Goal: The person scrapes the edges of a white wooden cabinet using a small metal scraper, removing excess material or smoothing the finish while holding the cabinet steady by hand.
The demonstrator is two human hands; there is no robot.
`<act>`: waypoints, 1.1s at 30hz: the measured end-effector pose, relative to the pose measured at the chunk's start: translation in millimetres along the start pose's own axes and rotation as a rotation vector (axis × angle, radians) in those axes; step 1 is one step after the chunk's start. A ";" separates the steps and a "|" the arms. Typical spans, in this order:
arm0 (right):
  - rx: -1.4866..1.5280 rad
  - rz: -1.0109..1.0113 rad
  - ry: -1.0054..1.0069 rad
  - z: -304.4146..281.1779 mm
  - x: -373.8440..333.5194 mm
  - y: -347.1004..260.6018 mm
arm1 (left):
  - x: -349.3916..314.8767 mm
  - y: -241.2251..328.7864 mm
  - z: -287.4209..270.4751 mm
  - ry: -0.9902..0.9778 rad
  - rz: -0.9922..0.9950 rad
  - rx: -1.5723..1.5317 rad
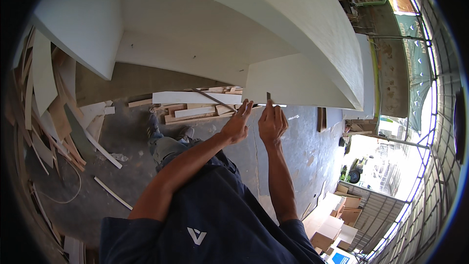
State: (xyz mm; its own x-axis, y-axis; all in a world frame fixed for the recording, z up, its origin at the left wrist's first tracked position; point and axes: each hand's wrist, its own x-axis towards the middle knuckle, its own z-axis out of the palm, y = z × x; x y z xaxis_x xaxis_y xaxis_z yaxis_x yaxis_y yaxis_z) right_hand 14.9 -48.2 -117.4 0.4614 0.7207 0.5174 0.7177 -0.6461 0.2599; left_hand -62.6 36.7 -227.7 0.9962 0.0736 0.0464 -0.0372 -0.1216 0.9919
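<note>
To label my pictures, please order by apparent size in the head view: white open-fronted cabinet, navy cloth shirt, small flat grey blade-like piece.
1. White cabinet
2. Navy shirt
3. Grey piece, in the right hand

Cabinet (312,24): upper centre of frame. Left hand (236,124) and right hand (273,123): mid-frame, side by side, near cabinet's lower edge; blade (268,96) in right hand. Wood strips (178,98): on floor (303,142), left of hands. Offcut heap (59,112): far left. Boxes (328,229): lower right.
</note>
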 end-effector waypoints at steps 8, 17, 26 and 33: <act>-0.032 0.021 0.058 -10.7 9.4 6.6 | -0.4 -13.1 -2.9 0.010 0.016 0.067; 0.012 0.001 0.026 16.9 2.9 -5.6 | -0.8 -19.4 -14.1 -0.072 -0.026 -0.032; 0.014 -0.048 -0.052 50.3 -24.1 -11.2 | -5.3 -48.7 -17.1 -0.184 0.002 0.001; -0.018 -0.060 -0.072 56.8 -30.1 -9.5 | -13.0 -49.5 -37.4 -0.350 -0.146 0.071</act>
State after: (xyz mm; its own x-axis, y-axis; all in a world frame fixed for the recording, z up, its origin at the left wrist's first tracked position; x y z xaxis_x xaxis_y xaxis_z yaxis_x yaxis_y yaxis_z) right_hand 23.8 -49.5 -181.7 0.4547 0.7740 0.4406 0.7362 -0.6050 0.3033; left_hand -76.6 78.7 -273.0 0.9576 -0.2460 -0.1498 0.1000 -0.2037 0.9739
